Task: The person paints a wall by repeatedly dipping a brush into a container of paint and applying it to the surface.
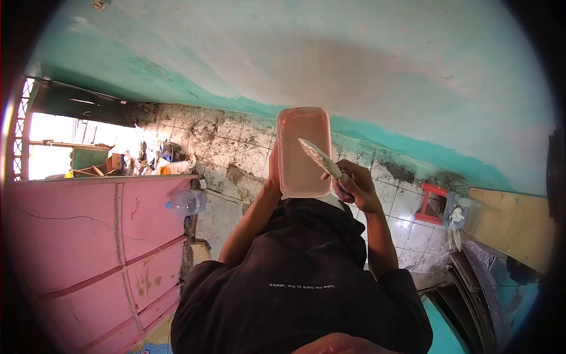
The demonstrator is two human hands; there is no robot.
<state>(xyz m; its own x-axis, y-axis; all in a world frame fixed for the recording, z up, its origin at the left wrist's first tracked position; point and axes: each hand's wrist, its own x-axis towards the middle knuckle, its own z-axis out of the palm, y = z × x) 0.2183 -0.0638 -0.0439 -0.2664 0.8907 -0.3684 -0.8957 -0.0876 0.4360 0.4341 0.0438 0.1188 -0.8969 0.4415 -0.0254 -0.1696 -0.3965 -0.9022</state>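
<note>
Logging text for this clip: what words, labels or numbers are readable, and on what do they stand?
"Take me back to the basics": white print on the black shirt, seen upside down; the last word is faint.
Pink tub, scraper, plastic bottle: no readable text.

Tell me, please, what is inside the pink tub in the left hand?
The pink tub shows only a smooth pale pink inside, paste or bare bottom unclear. The putty knife blade in the right hand covers a strip of it.
</note>
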